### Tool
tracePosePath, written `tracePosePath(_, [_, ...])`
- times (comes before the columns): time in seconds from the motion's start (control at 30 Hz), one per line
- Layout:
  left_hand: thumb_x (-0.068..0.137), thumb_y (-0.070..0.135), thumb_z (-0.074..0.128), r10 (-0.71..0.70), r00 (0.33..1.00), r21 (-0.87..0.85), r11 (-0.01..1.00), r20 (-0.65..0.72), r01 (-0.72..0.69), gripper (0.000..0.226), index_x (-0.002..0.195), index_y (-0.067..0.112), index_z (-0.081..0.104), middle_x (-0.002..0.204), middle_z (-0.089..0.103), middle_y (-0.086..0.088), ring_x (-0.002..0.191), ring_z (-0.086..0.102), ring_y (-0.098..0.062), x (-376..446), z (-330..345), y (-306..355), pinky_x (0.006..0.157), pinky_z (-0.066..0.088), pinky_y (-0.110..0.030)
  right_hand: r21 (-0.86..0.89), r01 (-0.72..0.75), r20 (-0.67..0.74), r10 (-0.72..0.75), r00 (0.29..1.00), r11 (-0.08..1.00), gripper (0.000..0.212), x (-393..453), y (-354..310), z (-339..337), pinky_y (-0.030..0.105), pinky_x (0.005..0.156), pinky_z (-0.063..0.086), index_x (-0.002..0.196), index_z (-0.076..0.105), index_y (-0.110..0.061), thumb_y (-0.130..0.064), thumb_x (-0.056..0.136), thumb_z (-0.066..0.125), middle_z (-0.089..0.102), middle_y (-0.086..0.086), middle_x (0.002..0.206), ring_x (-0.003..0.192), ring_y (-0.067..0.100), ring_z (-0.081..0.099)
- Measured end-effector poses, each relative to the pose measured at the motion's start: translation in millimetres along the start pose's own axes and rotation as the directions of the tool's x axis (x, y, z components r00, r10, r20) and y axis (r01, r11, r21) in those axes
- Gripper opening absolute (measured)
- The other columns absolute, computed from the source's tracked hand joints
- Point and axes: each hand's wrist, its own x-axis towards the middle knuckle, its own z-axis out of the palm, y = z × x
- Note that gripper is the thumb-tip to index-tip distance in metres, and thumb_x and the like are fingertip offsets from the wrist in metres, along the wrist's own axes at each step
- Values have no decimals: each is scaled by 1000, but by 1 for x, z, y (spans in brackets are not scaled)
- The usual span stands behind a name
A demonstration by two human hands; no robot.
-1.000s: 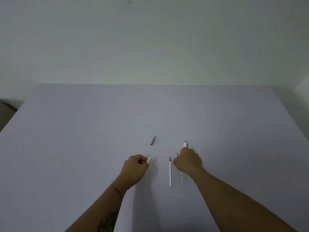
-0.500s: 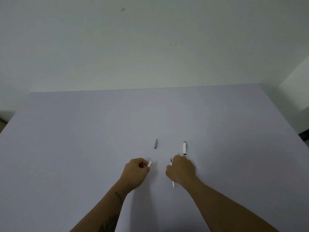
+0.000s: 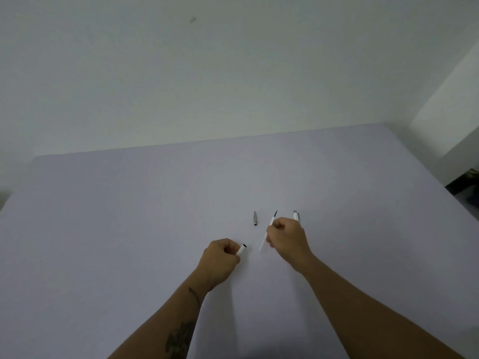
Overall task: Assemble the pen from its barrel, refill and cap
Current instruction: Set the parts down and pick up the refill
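Observation:
My left hand (image 3: 220, 257) is closed around the white barrel (image 3: 242, 249); only its open dark-rimmed end sticks out to the right. My right hand (image 3: 286, 238) pinches the thin white refill (image 3: 264, 242), lifted off the table and tilted, dark tip pointing away from me. The white cap (image 3: 295, 216) with a grey end lies on the table just beyond my right hand, partly hidden by it. A small grey tip piece (image 3: 255, 218) lies on the table between and beyond the hands.
The pale lilac table (image 3: 129, 216) spreads wide around the parts. A white wall stands behind its far edge. Past the table's right edge there is a dark object (image 3: 466, 182).
My right hand has picked the refill up off the table and tilted it, tip away from me. My left hand has kept the barrel. The camera has shifted so the parts sit further right.

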Motion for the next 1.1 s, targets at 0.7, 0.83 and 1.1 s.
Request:
tracePosePath(0.7, [84,2,64,66,997,-142,987,-48,-72,21,72,19,67,68,57,1,65,51,-15,9,-7,1,64,47,-29,-14,116,294,-106,950,993,7,2,-31,19,24,51,43,79,71,-15,-17,79,65,60,-3,60,55,12,53])
tracePosePath(0.83, [82,0,64,28,994,-197,979,-104,-49,28,67,23,65,67,58,4,66,52,-15,15,-9,-1,63,44,-27,-17,55,291,-48,955,998,27,27,-26,15,24,62,50,107,69,-23,-17,80,69,65,-3,79,74,15,65])
tracePosePath(1.1, [82,3,67,-47,980,-282,959,-195,-10,31,60,24,57,68,53,4,63,47,-15,28,-12,-4,63,43,-28,-358,64,175,0,985,932,25,75,-17,29,38,59,53,67,59,-9,-19,90,53,60,10,66,60,25,59])
